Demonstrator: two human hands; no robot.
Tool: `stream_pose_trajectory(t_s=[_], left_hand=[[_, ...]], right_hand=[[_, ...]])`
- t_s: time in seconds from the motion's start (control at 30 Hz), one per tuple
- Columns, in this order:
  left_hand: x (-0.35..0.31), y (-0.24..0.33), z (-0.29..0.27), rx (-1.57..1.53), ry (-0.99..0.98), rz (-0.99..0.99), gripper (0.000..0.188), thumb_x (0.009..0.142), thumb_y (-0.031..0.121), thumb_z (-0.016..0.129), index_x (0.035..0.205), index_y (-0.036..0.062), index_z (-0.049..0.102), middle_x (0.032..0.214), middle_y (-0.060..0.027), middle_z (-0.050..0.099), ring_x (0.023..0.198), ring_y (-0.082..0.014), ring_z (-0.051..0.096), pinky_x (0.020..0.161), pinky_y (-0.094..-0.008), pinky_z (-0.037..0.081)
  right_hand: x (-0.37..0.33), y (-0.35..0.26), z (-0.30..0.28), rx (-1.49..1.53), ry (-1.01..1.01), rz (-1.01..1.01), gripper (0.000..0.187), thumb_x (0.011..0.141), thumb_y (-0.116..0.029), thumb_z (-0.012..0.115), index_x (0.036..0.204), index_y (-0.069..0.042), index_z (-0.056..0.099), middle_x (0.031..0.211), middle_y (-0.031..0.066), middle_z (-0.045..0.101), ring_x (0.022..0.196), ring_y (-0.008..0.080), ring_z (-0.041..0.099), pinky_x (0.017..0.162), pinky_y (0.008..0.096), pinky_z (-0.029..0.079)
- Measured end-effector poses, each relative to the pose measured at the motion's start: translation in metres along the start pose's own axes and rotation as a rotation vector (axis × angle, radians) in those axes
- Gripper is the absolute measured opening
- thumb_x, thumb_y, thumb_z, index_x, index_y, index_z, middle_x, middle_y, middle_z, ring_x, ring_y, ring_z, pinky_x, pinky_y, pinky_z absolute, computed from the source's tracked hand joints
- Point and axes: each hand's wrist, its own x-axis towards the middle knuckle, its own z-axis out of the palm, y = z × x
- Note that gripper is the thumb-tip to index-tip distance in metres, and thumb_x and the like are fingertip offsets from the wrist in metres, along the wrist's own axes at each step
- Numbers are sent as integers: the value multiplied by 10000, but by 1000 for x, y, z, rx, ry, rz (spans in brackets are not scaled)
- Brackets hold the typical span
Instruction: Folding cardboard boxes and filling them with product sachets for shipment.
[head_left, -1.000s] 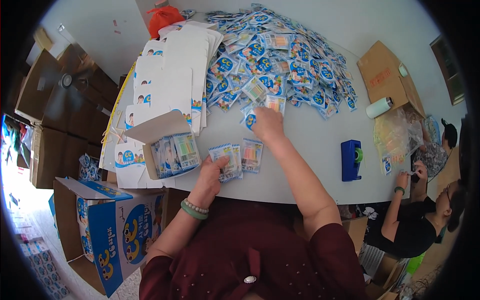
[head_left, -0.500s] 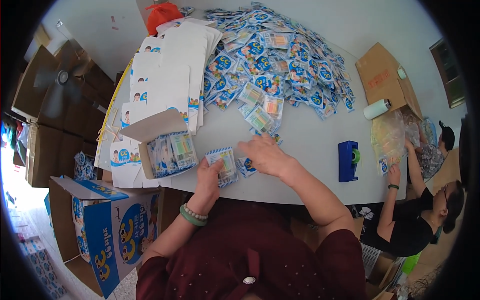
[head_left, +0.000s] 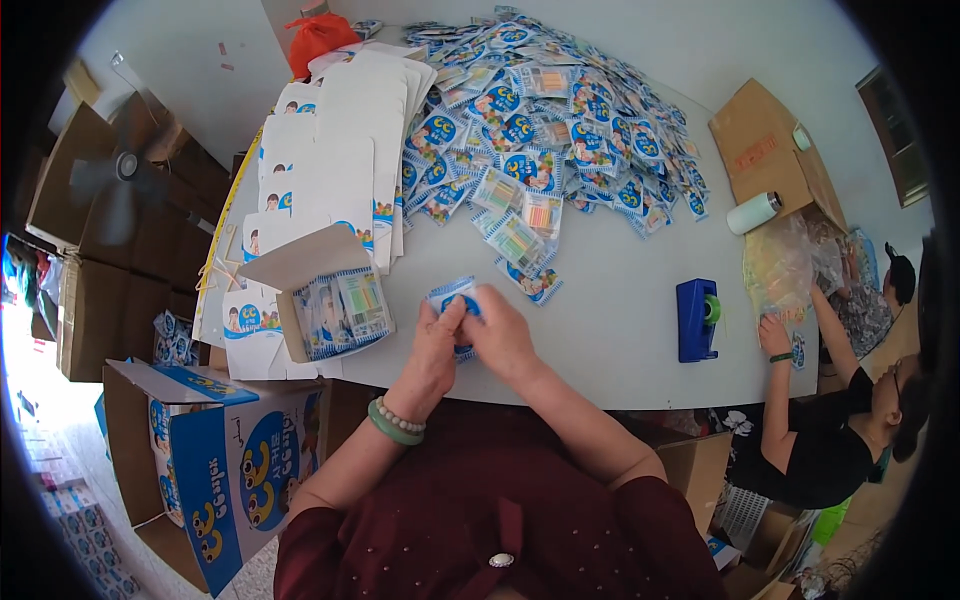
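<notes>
Close together at the near table edge, my left hand (head_left: 432, 355) and my right hand (head_left: 500, 335) are both closed on small blue-and-white packets (head_left: 452, 289). My fingers hide most of them, so how many there are I cannot tell. To the left, an open white carton (head_left: 290, 325) with its lid raised contains several upright packets (head_left: 345, 308), their striped coloured contents showing. Beyond my right hand lies a loose packet (head_left: 530, 283), blue side up, at the near end of a large heap of packets (head_left: 520, 130).
Flattened white cartons (head_left: 345, 165) overlap left of the heap. A blue tape dispenser (head_left: 693, 320) stands on the right, with a bottle (head_left: 754, 213) and cardboard box (head_left: 765, 150) beyond. Another person (head_left: 830, 440) handles a plastic bag (head_left: 778, 265). A printed cardboard box (head_left: 215, 470) sits lower left.
My right hand has drawn back from the packets near the heap and met my left hand. The packet that lay beside my left hand is no longer separate on the table.
</notes>
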Motion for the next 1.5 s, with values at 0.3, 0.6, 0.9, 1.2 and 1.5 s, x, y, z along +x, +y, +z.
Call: stream_pose_trajectory(t_s=[0.3, 0.6, 0.9, 1.2, 1.5], left_hand=[[7, 1, -17, 0, 93, -37, 222, 903, 205, 625, 1065, 79, 539, 846, 2, 632, 664, -76, 588, 526, -211, 481], [1, 3, -11, -12, 83, -50, 223, 895, 173, 629, 1058, 57, 530, 897, -36, 649, 752, -138, 661, 626, -283, 566], [3, 6, -17, 32, 99, -65, 177, 903, 108, 585, 1048, 46, 505, 944, -58, 642, 755, -145, 661, 622, -282, 568], [-5, 14, -8, 6, 129, -66, 230, 901, 98, 573, 1111, 38, 499, 978, -74, 644, 801, -175, 668, 678, -310, 579], [-3, 9, -3, -11, 148, -70, 211, 904, 74, 552, 1103, 34, 494, 993, -74, 640, 808, -183, 668, 688, -326, 579]], right_hand=[[96, 30, -52, -1049, 434, -117, 310, 813, -289, 582, 985, -32, 609, 935, 163, 655, 891, 301, 630, 778, 420, 469], [79, 68, -92, -185, -25, 217, 332, 686, -265, 660, 955, -71, 667, 882, 135, 657, 817, 277, 624, 724, 392, 476], [38, 32, -78, -548, 28, 385, 307, 716, -276, 662, 921, -56, 596, 973, 136, 610, 905, 314, 589, 791, 416, 453], [9, 38, -79, -709, -32, 145, 232, 708, -183, 655, 857, -33, 561, 906, 122, 601, 886, 313, 587, 755, 426, 451], [21, 96, -123, -824, 447, -63, 168, 713, -116, 628, 753, -27, 491, 749, 140, 534, 710, 341, 527, 635, 396, 428]])
